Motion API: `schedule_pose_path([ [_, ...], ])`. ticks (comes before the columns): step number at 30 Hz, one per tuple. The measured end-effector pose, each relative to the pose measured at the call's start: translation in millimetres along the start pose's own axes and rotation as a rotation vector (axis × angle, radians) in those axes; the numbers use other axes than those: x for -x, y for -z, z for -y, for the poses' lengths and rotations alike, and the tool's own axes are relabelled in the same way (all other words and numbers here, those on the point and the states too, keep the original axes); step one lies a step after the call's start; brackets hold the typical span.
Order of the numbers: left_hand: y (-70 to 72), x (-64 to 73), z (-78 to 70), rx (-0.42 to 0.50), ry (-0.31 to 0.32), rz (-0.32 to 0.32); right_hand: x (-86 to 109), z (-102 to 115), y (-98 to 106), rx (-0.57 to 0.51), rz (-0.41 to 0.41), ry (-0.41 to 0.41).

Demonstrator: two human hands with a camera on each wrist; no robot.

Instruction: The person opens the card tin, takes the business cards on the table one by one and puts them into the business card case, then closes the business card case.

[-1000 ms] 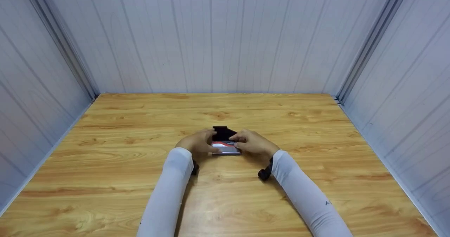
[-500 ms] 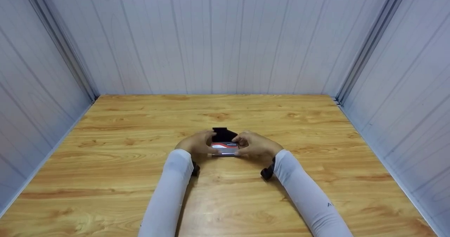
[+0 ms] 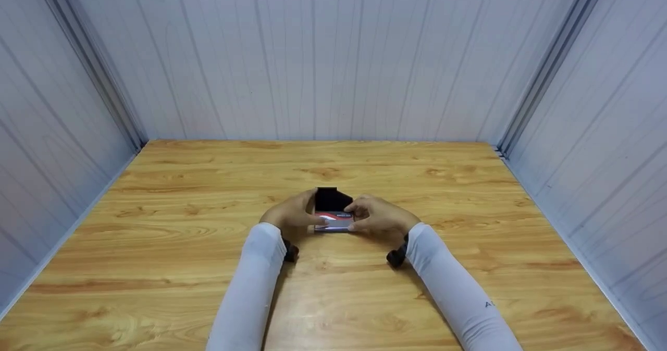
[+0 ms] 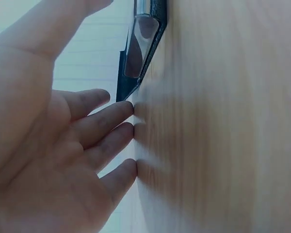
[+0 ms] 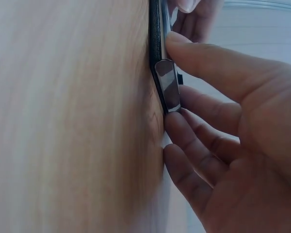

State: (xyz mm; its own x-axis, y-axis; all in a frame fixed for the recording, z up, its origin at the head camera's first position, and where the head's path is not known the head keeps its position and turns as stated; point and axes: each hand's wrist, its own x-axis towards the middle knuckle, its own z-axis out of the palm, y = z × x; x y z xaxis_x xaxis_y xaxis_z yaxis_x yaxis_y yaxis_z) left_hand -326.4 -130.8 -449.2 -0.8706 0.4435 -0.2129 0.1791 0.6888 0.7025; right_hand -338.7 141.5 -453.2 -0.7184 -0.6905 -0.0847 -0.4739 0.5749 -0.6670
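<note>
A small card case (image 3: 332, 199) lies on the table with its black lid tipped open at the back. In its tray sits a grey card with a red stripe (image 3: 341, 225). My left hand (image 3: 289, 211) has its thumb over the card's left part and its fingers beside the lid; in the left wrist view several fingertips touch the table below the case's shiny metal end (image 4: 136, 53). My right hand (image 3: 383, 216) grips the case's right end, thumb at the front edge, bent fingers behind; the right wrist view shows that metal end (image 5: 169, 90) between them.
The wood-grain table (image 3: 323, 299) surrounds the case. Pale panelled walls (image 3: 333, 59) stand at the back and both sides. Black wrist cameras hang under both wrists, the right one (image 3: 396, 257) close to the tabletop.
My right hand has drawn back slightly to the right, its fingers leaving the lid for the case's right end. The left fingers have shifted to the lid's left edge. The case stays about in place.
</note>
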Motion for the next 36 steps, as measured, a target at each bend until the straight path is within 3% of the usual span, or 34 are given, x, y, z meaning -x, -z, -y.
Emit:
schedule_pose_path([
  [6,-0.9,0.8,-1.2,0.041,0.015,-0.042,0.5,-0.1,-0.4,0.008,-0.003,-0.009],
  [10,-1.2,1.9,-2.0,0.141,0.026,-0.073,1.6,0.8,-1.0,-0.002,-0.004,-0.033],
  [16,-1.6,2.1,-1.9,0.29,-0.01,-0.136,2.1,2.3,-2.0,-0.025,-0.006,-0.048],
  [23,1.1,-1.3,-1.9,0.304,-0.017,-0.237,1.4,0.5,-1.1,-0.04,-0.012,-0.023],
  [29,1.5,-4.0,0.6,0.327,-0.068,-0.315,1.3,-0.8,-1.0,-0.052,-0.012,-0.033],
  [36,-1.0,-7.1,1.3,0.339,-0.04,-0.366,1.6,-0.9,-2.3,-0.043,-0.014,-0.043],
])
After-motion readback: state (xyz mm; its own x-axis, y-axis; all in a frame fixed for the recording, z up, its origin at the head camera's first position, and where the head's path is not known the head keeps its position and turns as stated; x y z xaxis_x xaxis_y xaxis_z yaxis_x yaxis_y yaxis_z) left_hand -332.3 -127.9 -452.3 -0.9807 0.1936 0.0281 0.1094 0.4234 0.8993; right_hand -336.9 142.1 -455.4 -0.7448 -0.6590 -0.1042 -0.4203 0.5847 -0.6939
